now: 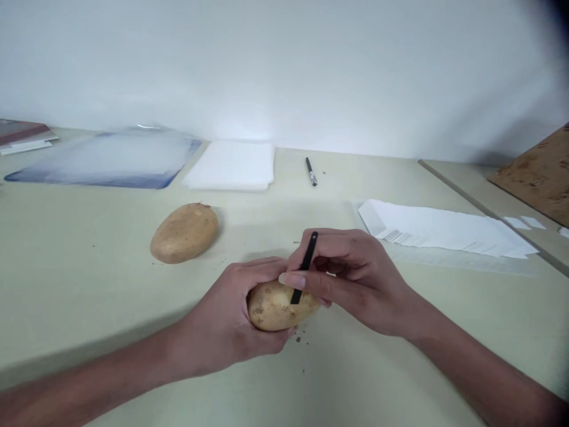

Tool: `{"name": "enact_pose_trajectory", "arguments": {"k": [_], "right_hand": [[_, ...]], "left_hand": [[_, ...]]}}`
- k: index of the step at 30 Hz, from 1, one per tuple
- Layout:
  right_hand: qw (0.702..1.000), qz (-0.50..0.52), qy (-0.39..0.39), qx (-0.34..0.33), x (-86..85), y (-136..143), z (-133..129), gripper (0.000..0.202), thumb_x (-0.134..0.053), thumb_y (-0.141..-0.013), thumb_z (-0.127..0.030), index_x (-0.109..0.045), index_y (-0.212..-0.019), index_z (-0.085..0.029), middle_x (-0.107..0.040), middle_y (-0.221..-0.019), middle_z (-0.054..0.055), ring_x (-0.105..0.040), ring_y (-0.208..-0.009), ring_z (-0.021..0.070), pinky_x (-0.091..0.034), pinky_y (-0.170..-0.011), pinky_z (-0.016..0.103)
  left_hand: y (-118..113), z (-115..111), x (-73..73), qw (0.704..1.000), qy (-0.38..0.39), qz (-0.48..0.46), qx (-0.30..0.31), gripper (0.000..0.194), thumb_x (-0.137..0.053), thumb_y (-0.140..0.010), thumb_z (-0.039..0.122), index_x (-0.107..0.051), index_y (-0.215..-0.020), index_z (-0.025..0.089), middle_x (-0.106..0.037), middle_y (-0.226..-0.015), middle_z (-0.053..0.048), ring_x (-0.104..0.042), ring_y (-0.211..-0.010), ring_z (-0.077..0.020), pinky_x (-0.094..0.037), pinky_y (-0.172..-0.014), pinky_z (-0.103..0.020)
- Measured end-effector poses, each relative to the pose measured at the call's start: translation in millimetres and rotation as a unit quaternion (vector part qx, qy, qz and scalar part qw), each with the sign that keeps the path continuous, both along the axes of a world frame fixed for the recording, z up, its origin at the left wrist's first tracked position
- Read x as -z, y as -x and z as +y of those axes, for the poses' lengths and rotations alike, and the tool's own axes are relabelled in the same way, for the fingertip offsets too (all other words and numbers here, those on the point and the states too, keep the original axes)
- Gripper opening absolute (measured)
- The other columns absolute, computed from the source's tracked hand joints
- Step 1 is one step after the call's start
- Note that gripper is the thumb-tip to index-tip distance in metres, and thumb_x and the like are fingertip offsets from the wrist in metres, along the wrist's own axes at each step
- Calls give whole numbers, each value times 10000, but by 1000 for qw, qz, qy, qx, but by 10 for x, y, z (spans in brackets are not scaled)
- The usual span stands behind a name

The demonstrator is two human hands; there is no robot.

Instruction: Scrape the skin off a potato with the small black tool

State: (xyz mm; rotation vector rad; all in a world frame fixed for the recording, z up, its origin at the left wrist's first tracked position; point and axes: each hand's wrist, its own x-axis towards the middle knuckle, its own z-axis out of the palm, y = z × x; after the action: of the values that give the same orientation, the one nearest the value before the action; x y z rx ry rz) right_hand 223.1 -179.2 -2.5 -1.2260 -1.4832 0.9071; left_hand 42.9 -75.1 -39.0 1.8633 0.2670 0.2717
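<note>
White wall (284,71) behind, pale table (102,225) across the scene. Far left: blue-edged folder (180,178), seems see-through; whitish contents look like paper, too blurry to be sure. Far right: brown board (542,175), cut off by the frame. Right, mid-depth: fanned white slips (444,228) lying over a clear sheet (502,267); can't tell if it's a sleeve with the slips inside. Far middle: white paper stack (233,166), right of the folder. Paper goods sit far and right, probably to keep them out of the hands' way.

Left hand (231,314) clamped round the left end of the held potato (267,311), near middle, thumb on the far side and fingers on the near side. Grip likely steadies it while leaving the upper face open. Right hand (364,273) pinches the black tool (307,261) between thumb and fingers, low on the shaft, probably for control; its lower end is over a pale patch on that potato, depth of contact unclear. Loose potato (184,233) lies left, beyond the left hand, touched by neither hand. Pen (311,172) far middle, right of the stack. Dark crumbs (298,340) just nearer than the held potato.
</note>
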Motion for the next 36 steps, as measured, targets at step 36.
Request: {"name": "enact_pose_trajectory", "arguments": {"k": [36], "right_hand": [[992, 19, 78, -101, -124, -35, 180, 135, -737, -945, -231, -679, -862, -143, -526, -610, -58, -489, -527, 66, -381, -474, 193]], "left_hand": [[8, 54, -35, 996, 74, 23, 39, 390, -620, -816, 87, -732, -1114, 313, -666, -936, 71, -693, -833, -130, -472, -630, -138]]}}
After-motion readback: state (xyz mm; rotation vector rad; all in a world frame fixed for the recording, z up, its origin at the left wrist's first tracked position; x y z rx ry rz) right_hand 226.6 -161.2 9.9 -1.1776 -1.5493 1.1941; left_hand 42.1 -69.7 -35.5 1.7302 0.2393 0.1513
